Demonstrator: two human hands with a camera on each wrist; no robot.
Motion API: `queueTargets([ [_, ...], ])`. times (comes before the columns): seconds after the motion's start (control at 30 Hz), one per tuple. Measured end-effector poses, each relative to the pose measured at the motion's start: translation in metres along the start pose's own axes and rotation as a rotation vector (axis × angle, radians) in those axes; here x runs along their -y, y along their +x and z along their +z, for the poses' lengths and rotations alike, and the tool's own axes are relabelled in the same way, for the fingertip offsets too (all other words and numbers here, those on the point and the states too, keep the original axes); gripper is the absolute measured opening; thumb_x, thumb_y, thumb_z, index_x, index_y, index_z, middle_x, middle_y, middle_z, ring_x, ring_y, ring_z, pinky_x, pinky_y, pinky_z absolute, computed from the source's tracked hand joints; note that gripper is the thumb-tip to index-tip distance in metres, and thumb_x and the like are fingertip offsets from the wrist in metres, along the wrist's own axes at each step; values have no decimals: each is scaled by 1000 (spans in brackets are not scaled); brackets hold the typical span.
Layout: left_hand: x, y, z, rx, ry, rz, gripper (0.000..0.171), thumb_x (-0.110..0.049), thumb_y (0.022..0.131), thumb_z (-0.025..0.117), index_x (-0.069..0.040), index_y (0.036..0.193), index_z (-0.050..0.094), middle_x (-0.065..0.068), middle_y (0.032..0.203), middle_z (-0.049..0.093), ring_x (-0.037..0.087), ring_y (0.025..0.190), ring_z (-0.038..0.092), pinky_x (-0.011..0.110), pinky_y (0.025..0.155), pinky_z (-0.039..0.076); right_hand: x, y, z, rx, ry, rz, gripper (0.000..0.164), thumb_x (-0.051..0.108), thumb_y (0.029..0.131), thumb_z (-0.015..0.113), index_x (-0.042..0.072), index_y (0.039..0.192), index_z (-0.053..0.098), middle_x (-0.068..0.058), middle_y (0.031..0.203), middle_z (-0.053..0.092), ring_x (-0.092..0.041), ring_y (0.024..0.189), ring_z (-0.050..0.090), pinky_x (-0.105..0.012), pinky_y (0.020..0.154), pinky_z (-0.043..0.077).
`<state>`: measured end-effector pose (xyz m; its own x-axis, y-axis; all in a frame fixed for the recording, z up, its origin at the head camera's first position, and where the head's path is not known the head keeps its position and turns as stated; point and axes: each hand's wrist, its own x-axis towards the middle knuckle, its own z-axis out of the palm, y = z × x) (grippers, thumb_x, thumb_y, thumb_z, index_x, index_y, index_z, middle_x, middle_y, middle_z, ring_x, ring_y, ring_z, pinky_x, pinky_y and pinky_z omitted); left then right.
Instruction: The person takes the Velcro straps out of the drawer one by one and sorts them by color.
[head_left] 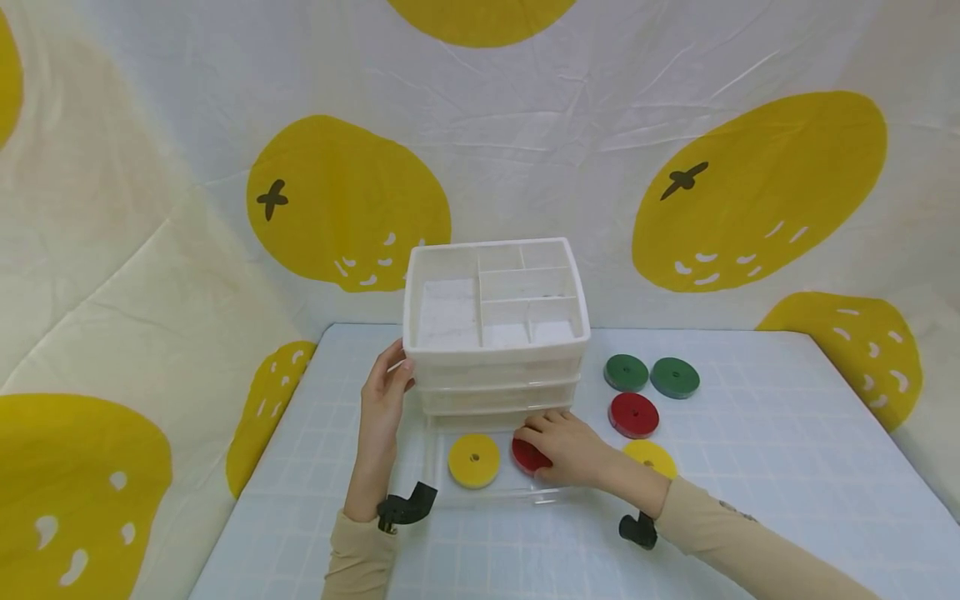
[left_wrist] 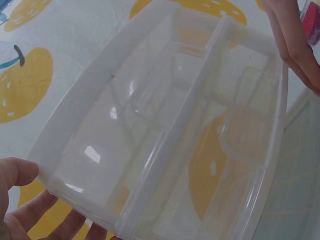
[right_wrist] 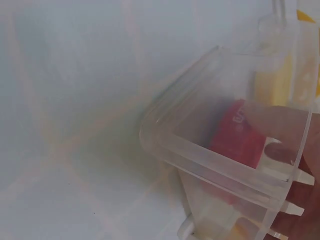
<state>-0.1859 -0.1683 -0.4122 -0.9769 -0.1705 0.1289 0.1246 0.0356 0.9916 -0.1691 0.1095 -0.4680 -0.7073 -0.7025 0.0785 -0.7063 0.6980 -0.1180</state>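
Note:
A white plastic drawer organizer (head_left: 498, 348) stands at the back of the table with its clear bottom drawer (head_left: 487, 500) pulled out. Against the organizer's left side rests my left hand (head_left: 384, 408), thumb near the front corner and fingers extended along the wall. Inside the drawer, my right hand (head_left: 570, 450) holds a red disc (head_left: 530, 457), fingers over its top and far edge. Beside it on the left lies a yellow disc (head_left: 474, 461) with a small centre hole. In the right wrist view, white lettering shows on the red disc (right_wrist: 239, 132) through the drawer's clear wall.
Right of the organizer lie two green discs (head_left: 626, 372), another red disc (head_left: 633, 415) and another yellow disc (head_left: 649, 457), partly hidden by my right forearm. The organizer's top tray has several compartments. A patterned cloth (head_left: 525, 150) hangs behind the table.

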Motion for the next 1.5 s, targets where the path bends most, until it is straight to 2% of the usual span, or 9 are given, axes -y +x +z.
queueTargets([
  [0.47,-1,0,0,2,0,-10,38,-25,99,54,-21,136,52,-3,128,54,10,108,54,27,94,45,4,-4,2,-73,46,7,50,33,73,83,19,117,65,-2,119,62,-23,112,53,-40,95,50],
  [0.97,0,0,0,0,-3,-12,38,-26,99,54,-22,136,53,-3,128,54,10,108,54,28,94,45,15,-19,-15,-191,206,138,61,27,68,87,19,123,61,-5,130,54,-22,120,45,-35,84,57],
  [1.27,0,0,-1,-3,-1,-5,38,-27,98,54,-21,136,53,-3,128,54,10,108,54,27,94,46,15,-35,-25,-263,188,166,65,29,65,88,21,124,62,-4,130,55,-19,118,46,-33,81,58],
  [1.5,0,0,0,-2,13,-6,39,-26,98,55,-21,137,52,-1,130,54,11,109,54,26,94,46,7,-50,-33,-341,119,195,72,26,57,92,22,123,62,-4,126,57,-18,114,49,-32,77,58],
])
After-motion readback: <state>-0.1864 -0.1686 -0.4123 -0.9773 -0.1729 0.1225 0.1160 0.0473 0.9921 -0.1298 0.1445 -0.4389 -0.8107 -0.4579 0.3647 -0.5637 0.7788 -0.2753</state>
